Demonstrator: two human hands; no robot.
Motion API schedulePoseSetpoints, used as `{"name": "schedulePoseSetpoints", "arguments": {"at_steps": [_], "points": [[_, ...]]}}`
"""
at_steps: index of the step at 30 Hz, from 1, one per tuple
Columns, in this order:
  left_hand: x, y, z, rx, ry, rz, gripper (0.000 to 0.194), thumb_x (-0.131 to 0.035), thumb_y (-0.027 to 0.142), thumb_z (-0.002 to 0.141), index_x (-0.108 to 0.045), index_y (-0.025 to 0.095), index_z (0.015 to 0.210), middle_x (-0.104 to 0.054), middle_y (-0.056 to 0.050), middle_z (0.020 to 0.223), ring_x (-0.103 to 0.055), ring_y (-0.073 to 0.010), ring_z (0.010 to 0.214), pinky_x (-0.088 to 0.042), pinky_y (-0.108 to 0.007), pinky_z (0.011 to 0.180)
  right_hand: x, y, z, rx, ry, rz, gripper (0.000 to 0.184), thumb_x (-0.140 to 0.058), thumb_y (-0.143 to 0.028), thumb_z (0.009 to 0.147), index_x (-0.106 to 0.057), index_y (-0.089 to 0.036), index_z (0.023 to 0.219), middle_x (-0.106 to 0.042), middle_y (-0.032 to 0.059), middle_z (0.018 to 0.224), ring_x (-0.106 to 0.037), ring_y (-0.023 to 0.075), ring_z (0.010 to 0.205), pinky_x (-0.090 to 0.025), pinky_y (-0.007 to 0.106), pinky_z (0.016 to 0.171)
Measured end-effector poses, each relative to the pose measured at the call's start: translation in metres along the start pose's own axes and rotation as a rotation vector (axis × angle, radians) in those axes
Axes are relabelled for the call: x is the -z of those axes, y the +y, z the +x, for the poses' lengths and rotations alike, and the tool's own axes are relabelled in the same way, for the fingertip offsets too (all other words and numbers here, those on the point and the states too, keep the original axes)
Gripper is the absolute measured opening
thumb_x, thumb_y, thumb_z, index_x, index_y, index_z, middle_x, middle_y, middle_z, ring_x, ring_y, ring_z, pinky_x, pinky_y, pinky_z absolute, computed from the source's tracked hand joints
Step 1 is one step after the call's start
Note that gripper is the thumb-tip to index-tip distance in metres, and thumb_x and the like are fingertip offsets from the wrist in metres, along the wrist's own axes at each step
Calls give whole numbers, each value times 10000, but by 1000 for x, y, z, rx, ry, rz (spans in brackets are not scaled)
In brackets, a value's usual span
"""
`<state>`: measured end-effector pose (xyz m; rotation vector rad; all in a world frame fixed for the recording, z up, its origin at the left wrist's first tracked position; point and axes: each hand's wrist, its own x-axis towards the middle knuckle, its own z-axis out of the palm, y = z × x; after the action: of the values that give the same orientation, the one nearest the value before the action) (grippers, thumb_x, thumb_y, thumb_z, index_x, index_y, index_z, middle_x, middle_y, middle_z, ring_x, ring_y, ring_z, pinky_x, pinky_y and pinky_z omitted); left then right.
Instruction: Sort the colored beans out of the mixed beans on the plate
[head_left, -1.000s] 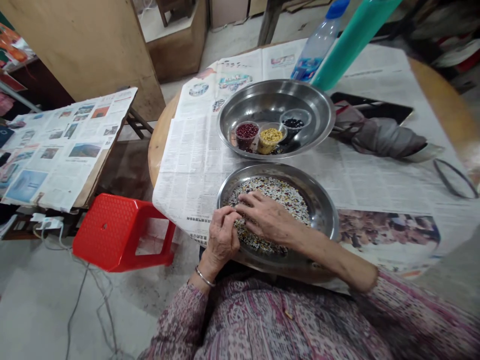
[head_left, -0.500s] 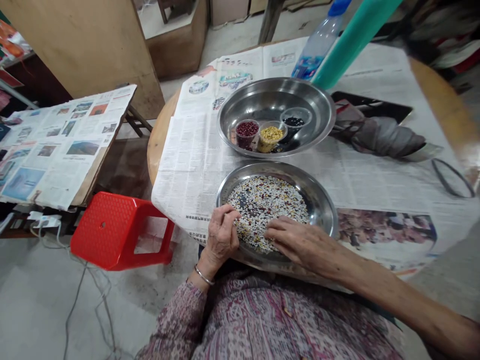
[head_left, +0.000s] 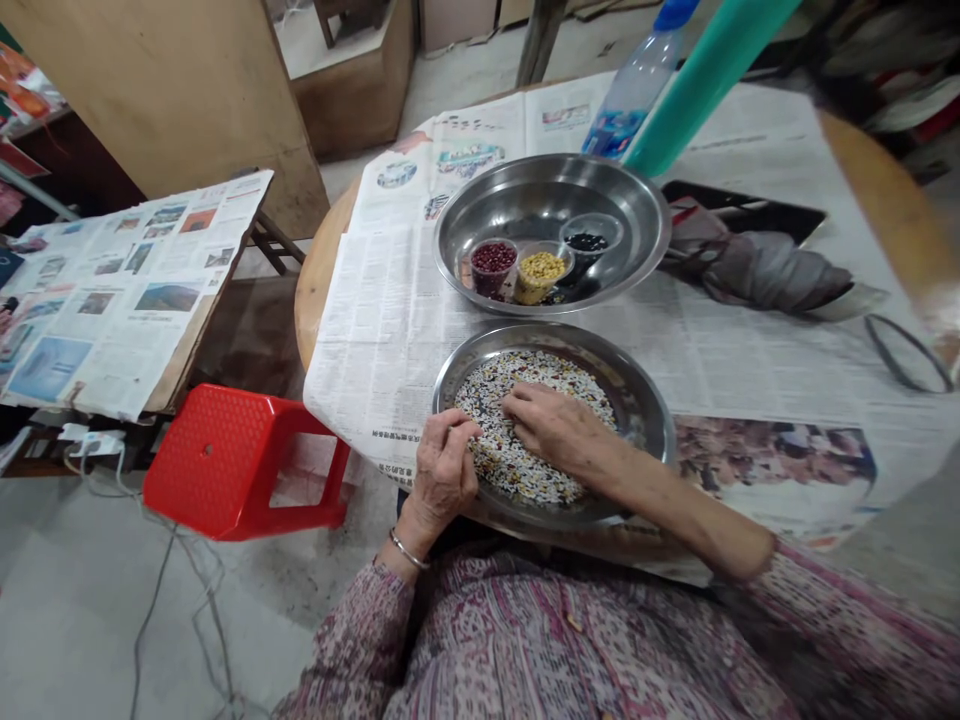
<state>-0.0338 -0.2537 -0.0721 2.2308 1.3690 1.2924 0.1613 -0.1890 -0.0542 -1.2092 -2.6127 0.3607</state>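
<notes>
A near steel basin point(head_left: 654, 430) holds a spread of mixed white grains point(head_left: 536, 478) with yellow, dark red and black bits among them. Over its left rim rests my left hand point(head_left: 444, 462), its fingers curled together; whatever they hold is hidden. My right hand point(head_left: 559, 428) reaches into the grains around the middle, thumb and fingers drawn into a pinch at the surface, and I cannot see what lies between them. Beyond stands a larger steel basin point(head_left: 510, 200). Inside it are clear cups of red beans point(head_left: 493, 260), yellow beans point(head_left: 541, 268) and black beans point(head_left: 586, 243).
Newspaper point(head_left: 375, 330) covers the round table. Behind the far basin stand a plastic bottle point(head_left: 630, 95) and a green tube point(head_left: 709, 90). To the right lie a grey folded umbrella point(head_left: 780, 275) and a dark flat object point(head_left: 742, 210). A red stool point(head_left: 217, 455) stands at left.
My right hand has moved up and left across the grains, from the basin's lower right towards its middle. My left hand has stayed at the rim.
</notes>
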Motion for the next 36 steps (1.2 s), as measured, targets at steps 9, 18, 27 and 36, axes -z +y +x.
{"name": "schedulePoseSetpoints", "arguments": {"at_steps": [9,18,27,36], "points": [[-1,-1,-2,0,11,14,287,-353,83,989,-545,168,1184,-559,-112,1158,-566,-204,1113,-542,-381,988,-8,-29,-18,193,-11,381,197,-513,-63,861,-654,-200,870,-661,54,910,-596,175,837,-504,304,760],[-2,-2,0,-14,31,-15,327,-345,32,949,-545,173,1166,-552,-108,1152,-558,-203,1108,-533,-390,995,-7,8,-11,50,249,-88,177,-534,-120,881,-695,-187,912,-691,117,987,-573,278,959,-505,418,793],[1,0,3,-16,29,21,277,-415,27,925,-563,179,1102,-562,-99,1111,-571,-199,1057,-549,-378,951,-2,24,-62,-115,467,-13,163,-503,-192,933,-666,-204,933,-695,65,880,-653,220,788,-509,358,714],[17,33,39,-93,-795,214,406,-653,309,938,-504,241,1310,-527,-73,1216,-617,-210,1018,-592,-348,876,-20,6,-82,-87,706,64,86,-601,-173,910,-657,-228,945,-732,18,838,-671,200,779,-479,438,948]]}}
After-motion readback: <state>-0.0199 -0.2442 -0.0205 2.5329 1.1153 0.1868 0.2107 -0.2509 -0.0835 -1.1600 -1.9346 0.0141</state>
